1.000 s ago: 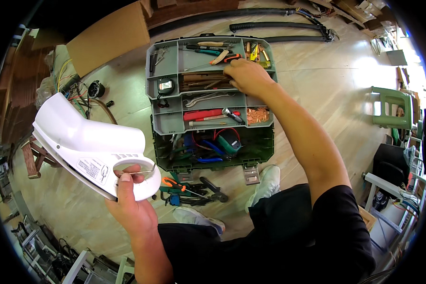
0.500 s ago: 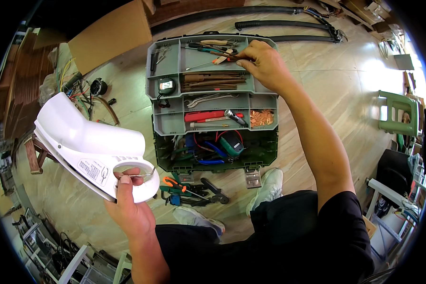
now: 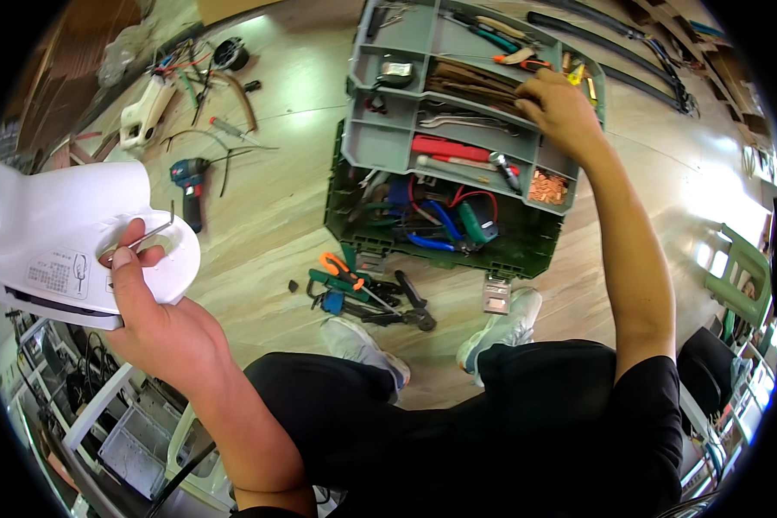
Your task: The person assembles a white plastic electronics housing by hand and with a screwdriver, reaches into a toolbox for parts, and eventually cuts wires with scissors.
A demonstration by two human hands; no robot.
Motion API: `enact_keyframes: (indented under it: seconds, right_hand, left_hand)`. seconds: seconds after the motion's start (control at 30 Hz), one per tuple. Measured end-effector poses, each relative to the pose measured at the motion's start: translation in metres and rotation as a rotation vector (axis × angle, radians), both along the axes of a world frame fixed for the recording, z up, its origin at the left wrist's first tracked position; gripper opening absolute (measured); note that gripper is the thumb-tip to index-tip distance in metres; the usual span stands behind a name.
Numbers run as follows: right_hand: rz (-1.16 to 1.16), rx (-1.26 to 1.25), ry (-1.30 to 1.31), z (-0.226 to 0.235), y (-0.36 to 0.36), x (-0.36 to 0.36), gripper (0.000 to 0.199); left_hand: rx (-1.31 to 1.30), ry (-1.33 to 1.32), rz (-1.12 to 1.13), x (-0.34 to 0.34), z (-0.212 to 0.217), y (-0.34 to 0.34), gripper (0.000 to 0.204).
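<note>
My left hand [image 3: 151, 302] grips a white plastic housing [image 3: 69, 198] with a rounded body and a ring-shaped end. Its fingers come through the ring's hole, and an L-shaped hex key [image 3: 158, 230] lies across them, pinched under the thumb. Over the grey upper trays of a green toolbox [image 3: 535, 246], my right hand [image 3: 561, 112] has its fingers bent closed at the right ends of several brown, file-like rods [image 3: 475, 84]. What sits between those fingertips is hidden. Screwdrivers and pliers fill the compartment beyond; wrenches [image 3: 466, 121] lie in the nearer one.
Loose pliers and an orange-handled screwdriver [image 3: 341, 269] lie on the floor before my shoes. A cordless drill [image 3: 190, 186] and tangled wires are left of the toolbox. Black hoses [image 3: 596, 52] stretch along the far right; a green stool [image 3: 738, 276] stands right.
My right hand has moved from the far tool compartment to the brown rods, nearer me. The view has swung left, bringing the drill into sight. My left hand keeps the housing and hex key.
</note>
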State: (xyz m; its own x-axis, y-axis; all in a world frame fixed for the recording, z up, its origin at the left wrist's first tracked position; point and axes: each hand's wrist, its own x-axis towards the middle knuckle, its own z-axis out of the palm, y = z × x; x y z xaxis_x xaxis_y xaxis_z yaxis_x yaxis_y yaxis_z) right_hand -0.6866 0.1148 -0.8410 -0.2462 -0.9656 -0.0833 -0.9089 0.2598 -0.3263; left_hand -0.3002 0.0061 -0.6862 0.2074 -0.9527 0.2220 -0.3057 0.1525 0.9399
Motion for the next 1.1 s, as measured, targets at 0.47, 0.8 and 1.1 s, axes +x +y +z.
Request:
enact_keyframes:
  seconds: [0.47, 0.8, 1.1]
  right_hand:
    - [-0.036, 0.140, 0.022, 0.004, -0.008, 0.009, 0.020]
    - [-0.012, -0.041, 0.161, 0.033, -0.038, 0.056, 0.019]
    - [0.425, 0.245, -0.098, -0.018, -0.115, 0.209, 0.027]
  left_hand:
    - [-0.173, 0.042, 0.321, 0.063, 0.016, -0.016, 0.020]
    - [-0.108, 0.106, 0.283, 0.081, 0.019, -0.013, 0.021]
    - [-0.028, 0.166, 0.290, 0.082, 0.019, -0.010, 0.023]
